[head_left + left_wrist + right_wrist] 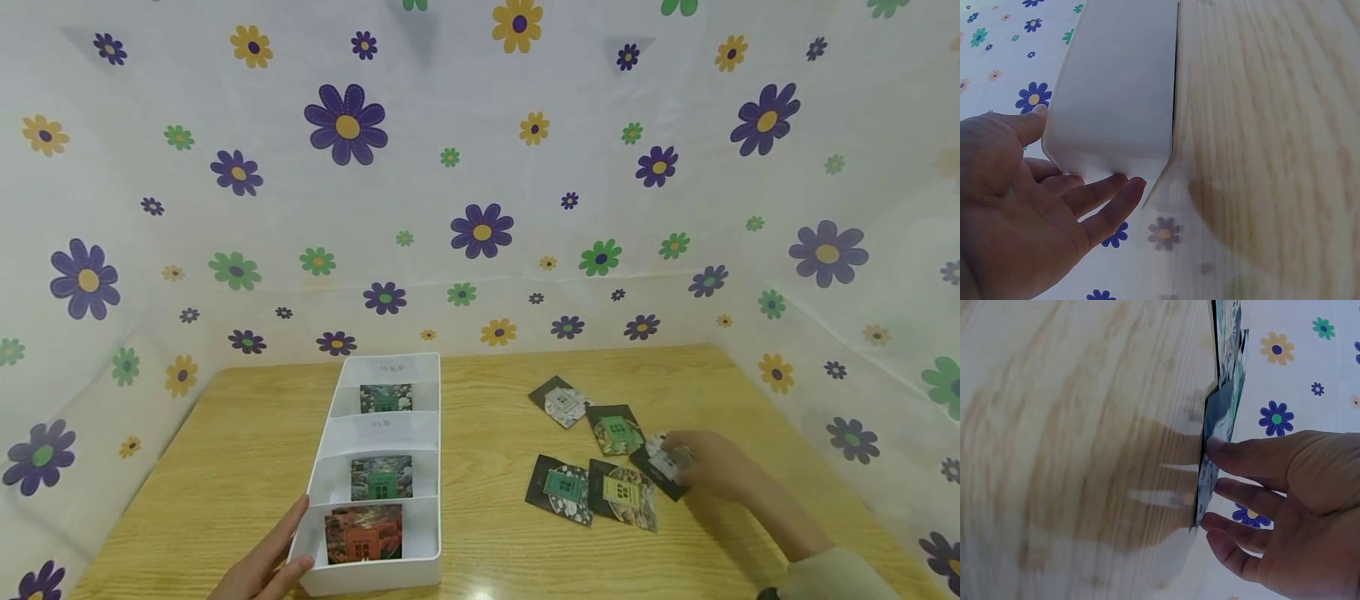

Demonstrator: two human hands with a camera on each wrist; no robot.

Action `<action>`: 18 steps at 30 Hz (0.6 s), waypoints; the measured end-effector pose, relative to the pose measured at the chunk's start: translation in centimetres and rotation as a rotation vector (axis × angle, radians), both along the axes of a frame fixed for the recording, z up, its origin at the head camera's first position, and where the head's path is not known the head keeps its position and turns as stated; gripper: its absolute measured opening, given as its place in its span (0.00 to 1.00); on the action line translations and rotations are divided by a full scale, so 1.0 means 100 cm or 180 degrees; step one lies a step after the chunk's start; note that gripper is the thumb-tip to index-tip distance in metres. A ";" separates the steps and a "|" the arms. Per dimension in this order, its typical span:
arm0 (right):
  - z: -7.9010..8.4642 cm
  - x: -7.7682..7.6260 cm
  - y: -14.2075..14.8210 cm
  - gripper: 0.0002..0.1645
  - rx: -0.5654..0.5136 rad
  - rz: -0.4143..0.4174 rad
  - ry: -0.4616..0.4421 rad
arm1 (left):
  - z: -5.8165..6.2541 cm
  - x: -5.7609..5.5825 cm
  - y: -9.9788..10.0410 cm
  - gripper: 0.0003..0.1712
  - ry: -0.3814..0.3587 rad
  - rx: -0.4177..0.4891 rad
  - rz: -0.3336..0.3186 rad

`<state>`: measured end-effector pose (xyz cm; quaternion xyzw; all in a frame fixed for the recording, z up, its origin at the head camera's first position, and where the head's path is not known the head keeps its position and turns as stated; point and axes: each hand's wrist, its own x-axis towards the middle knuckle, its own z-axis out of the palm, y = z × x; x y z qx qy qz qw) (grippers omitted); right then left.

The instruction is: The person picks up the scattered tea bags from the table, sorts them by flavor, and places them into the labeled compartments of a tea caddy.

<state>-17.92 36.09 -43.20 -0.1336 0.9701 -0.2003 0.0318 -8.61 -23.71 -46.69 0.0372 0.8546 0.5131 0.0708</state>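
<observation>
Resting the left hand (262,560), loosely spread, against the white box (375,577) at lower centre-left; pinching a black-and-white packet (656,468) at lower right with the right hand (711,468), narrowed at the fingers.

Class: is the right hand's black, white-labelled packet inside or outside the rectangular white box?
Outside: the packet is well right of the box.

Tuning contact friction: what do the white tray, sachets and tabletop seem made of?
White tray: probably satin plastic; smooth walls, rounded corners.
Sachets: printed film or paper, finish unclear; flat, slim edges.
Tabletop: wood or wood-look laminate, slightly glossy; grain, bright reflection.
</observation>
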 end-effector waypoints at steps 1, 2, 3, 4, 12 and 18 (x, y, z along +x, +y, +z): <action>-0.001 -0.001 0.000 0.25 0.0000 0.0038 0.0013 | 0.000 0.000 0.000 0.43 -0.0009 0.0008 0.0002; -0.002 -0.001 0.000 0.26 0.0001 0.0068 0.0024 | 0.001 0.000 0.000 0.43 -0.0033 0.0014 0.0012; -0.004 -0.001 0.000 0.25 0.0001 0.0108 0.0059 | 0.001 0.000 0.000 0.43 -0.0034 0.0003 0.0006; -0.005 -0.002 0.000 0.25 -0.0003 0.0124 0.0075 | 0.001 0.000 0.001 0.43 -0.0036 0.0000 0.0009; -0.008 0.001 0.000 0.33 0.0206 -0.0436 0.0066 | 0.002 0.001 0.000 0.43 0.0041 0.0020 -0.0055; -0.007 0.006 -0.006 0.34 0.0460 -0.0736 -0.0220 | 0.003 0.001 0.000 0.43 0.0004 0.0004 -0.0040</action>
